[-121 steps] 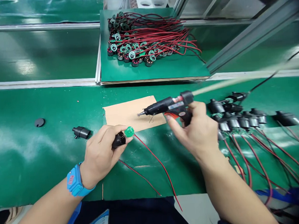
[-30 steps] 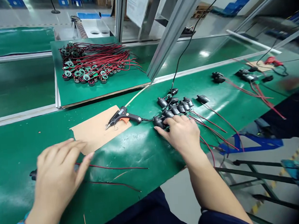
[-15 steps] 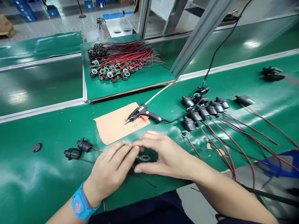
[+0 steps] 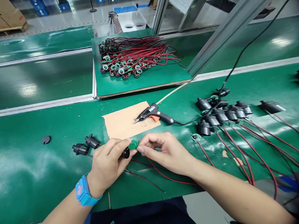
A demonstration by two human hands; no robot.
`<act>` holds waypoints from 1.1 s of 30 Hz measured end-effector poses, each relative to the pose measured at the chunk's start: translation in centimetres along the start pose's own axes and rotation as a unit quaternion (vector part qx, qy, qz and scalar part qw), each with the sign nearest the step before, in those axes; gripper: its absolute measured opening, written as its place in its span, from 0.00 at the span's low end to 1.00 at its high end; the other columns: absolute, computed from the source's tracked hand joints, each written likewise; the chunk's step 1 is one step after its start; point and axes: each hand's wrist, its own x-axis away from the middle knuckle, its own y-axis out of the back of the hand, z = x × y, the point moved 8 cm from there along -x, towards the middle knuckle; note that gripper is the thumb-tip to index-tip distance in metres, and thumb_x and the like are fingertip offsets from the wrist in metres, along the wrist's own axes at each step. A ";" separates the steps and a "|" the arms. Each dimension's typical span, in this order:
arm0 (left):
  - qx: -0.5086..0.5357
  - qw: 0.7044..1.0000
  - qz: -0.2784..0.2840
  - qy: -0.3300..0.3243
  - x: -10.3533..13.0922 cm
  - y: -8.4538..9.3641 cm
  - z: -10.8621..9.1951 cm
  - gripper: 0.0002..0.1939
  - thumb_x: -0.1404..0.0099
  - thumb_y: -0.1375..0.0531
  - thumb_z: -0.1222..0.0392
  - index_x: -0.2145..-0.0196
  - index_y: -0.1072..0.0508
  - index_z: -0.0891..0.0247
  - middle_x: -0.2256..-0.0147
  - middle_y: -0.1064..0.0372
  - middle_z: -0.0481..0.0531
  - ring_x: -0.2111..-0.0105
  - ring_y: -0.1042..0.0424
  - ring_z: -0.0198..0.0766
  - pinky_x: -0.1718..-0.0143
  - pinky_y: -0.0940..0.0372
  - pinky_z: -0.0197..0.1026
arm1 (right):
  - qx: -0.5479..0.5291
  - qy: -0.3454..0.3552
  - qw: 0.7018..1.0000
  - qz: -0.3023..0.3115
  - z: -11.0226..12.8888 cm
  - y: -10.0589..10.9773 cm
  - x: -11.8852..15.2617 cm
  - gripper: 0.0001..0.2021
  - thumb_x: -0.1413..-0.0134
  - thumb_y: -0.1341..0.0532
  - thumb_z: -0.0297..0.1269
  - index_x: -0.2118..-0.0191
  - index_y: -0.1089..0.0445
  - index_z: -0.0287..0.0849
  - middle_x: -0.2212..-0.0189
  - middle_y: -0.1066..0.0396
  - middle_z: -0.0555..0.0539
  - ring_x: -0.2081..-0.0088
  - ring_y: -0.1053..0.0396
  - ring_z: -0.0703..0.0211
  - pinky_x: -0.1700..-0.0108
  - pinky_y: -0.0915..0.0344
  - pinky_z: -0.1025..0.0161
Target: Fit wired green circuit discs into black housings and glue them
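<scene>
My left hand (image 4: 108, 161) is closed around a black plastic housing (image 4: 126, 153), its open round end facing right. Against that end, a small round green circuit board (image 4: 133, 145) stands tilted. My right hand (image 4: 164, 151) pinches at the board's right edge with thumb and forefinger; the exact contact is partly hidden. Red wires (image 4: 165, 174) trail below both hands across the green bench. Just beyond the hands, a black glue gun (image 4: 153, 113) with an orange trigger lies on a piece of cardboard (image 4: 120, 122).
Several black housings with red wires (image 4: 220, 115) stand to the right, near a loose ring-shaped board (image 4: 196, 137). Two housings (image 4: 80, 149) and a black disc (image 4: 46, 139) lie left. A raised board (image 4: 143, 85) carries many wired parts. The glue gun's cable (image 4: 237, 62) runs up past a metal post (image 4: 225, 31).
My hands have drawn slightly apart, bringing the black housing and green board into view. The right hand has turned into a pinch. The whole view has shifted, so the bench appears further right.
</scene>
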 end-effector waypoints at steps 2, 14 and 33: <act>0.001 1.000 -0.010 0.007 -0.1 0.2 0.2 0.17 0.32 0.36 0.62 0.47 0.32 0.61 0.61 0.23 0.52 0.63 0.22 0.37 0.62 0.28 0.36 | 0.033 0.026 0.999 0.001 0.2 0.7 -0.2 0.13 0.36 0.38 0.45 0.65 0.25 0.41 0.73 0.25 0.50 0.74 0.32 0.63 0.71 0.34 0.65; -0.018 0.996 -0.034 0.085 -0.3 0.9 1.5 0.14 0.34 0.34 0.58 0.53 0.29 0.61 0.62 0.22 0.50 0.65 0.21 0.36 0.64 0.28 0.34 | 0.516 -0.086 0.842 -0.132 -5.8 9.6 -2.5 0.20 0.39 0.41 0.48 0.51 0.34 0.36 0.57 0.28 0.35 0.54 0.28 0.39 0.54 0.31 0.48; 0.063 0.988 -0.017 0.142 -0.4 0.4 1.8 0.11 0.35 0.33 0.60 0.57 0.29 0.62 0.67 0.25 0.45 0.71 0.26 0.31 0.69 0.32 0.32 | 0.493 0.134 0.805 -0.301 1.8 6.8 2.2 0.15 0.39 0.39 0.43 0.49 0.38 0.47 0.68 0.30 0.44 0.65 0.29 0.46 0.63 0.34 0.52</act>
